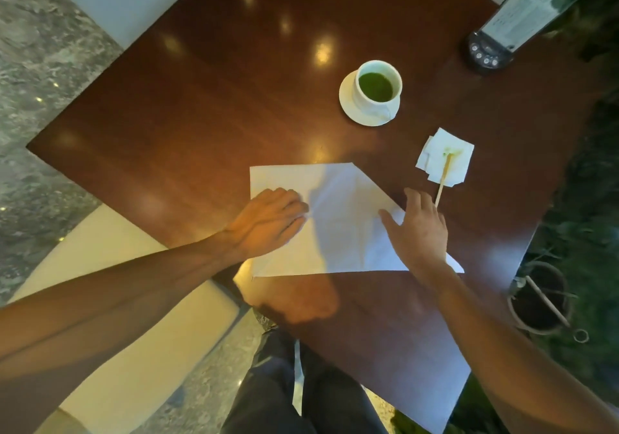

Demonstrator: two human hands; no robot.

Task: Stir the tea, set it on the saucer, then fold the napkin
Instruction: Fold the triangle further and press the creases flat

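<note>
A white napkin lies flat on the dark wooden table with its far right corner folded in along a diagonal edge. My left hand rests on the napkin's left part, fingers bent down onto the cloth. My right hand presses flat with spread fingers on the napkin's right side. A white cup of green tea stands on its white saucer farther back. A wooden stirrer lies with its tip on a small stained tissue, just right of my right hand.
A menu stand with a dark button base stands at the far right corner. A dark pot with a stick sits off the table's right edge among plants. A pale seat is at my left, my knees below.
</note>
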